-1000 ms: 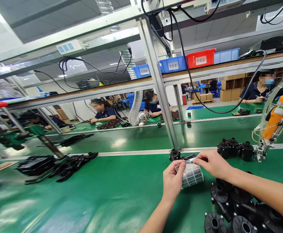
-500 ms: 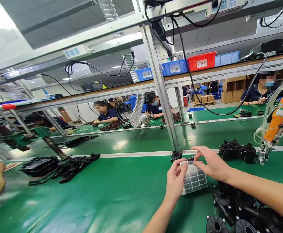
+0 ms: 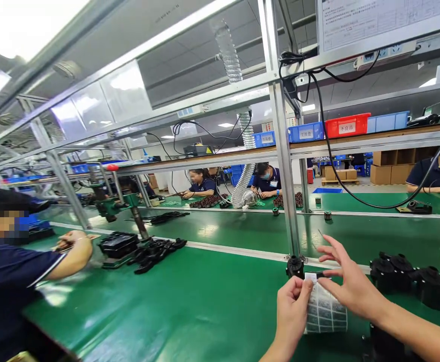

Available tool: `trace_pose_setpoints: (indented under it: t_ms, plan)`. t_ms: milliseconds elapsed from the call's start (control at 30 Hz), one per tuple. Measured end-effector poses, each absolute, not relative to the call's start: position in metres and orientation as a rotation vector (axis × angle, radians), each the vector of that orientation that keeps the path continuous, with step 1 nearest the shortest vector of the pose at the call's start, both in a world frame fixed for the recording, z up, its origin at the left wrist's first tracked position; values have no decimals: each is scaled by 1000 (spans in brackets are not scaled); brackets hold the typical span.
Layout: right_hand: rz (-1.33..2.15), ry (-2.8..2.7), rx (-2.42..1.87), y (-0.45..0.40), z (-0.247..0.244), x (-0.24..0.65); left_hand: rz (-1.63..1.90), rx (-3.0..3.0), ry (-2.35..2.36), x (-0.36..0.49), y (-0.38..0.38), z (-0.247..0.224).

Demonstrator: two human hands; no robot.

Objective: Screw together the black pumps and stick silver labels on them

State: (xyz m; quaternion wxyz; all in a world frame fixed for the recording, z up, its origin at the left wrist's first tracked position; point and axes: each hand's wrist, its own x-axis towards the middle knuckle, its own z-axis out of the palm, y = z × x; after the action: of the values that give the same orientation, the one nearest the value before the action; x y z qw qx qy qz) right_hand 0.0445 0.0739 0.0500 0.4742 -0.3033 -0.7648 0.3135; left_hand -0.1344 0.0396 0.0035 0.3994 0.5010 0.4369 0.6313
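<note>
My left hand (image 3: 293, 306) is closed on the upper left corner of a sheet of labels (image 3: 327, 314), pinched between thumb and fingers. Small silvery rectangles in a grid cover the sheet, which curves slightly. At its upper right edge is my right hand (image 3: 351, 284), fingers spread, thumb close to or touching the sheet. By the right index fingertip shows a thin sliver, too small to name. Just behind the sheet stands a black pump-like housing (image 3: 294, 266). A dark piece beyond my right thumb is partly hidden.
More black housings (image 3: 431, 284) stand right of my hands; others lie partly hidden under my right forearm. A metal post (image 3: 286, 176) rises from the green bench (image 3: 205, 301). Black parts (image 3: 159, 254) lie left, beside a co-worker's arm (image 3: 69, 261). A cable (image 3: 355, 198) hangs ahead.
The view has swung left and up, bringing the co-worker at left into sight. My right fingers have spread wider and lifted from the sheet's top edge. My left hand keeps hold.
</note>
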Motion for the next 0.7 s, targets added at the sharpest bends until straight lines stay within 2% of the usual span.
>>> trace_pose_setpoints:
  t_ms: [100, 300, 567, 700]
  plan:
    - [982, -1723, -762, 73, 56, 33, 1572, 1279, 1092, -133, 38, 4]
    - [1135, -1604, -743, 72, 67, 22, 1532, 1315, 1076, -135, 42, 0]
    - [1116, -1568, -833, 81, 58, 20, 1549, 1351, 1116, -136, 42, 5]
    - [1135, -1570, -799, 92, 61, 29, 1417, 1437, 1169, -139, 45, 4]
